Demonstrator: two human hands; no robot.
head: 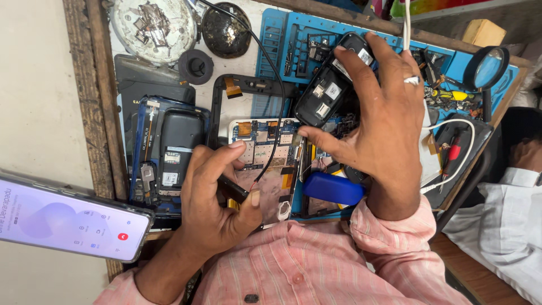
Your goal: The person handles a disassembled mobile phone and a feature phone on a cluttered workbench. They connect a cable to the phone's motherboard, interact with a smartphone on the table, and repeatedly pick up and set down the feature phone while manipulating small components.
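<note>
My left hand (pixel 212 195) grips a short black probe (pixel 232 189) with a thin black wire (pixel 276 130) running up from it. The tip rests near the open tablet's circuit board (pixel 265 149). My right hand (pixel 378 113), with a ring on one finger, holds a small black phone (pixel 324 87) with its back off, tilted above the tablet's right side. A blue oval object (pixel 333 189) lies just below that hand.
A lit smartphone (pixel 68 217) sits at the left edge. A dismantled blue-cased device (pixel 166 152) lies beside the tablet. The blue repair mat (pixel 293 39) holds small parts. A magnifier (pixel 488 68), white cable (pixel 460 152) and screwdrivers (pixel 451 96) lie right. A person in a white shirt (pixel 502 220) sits far right.
</note>
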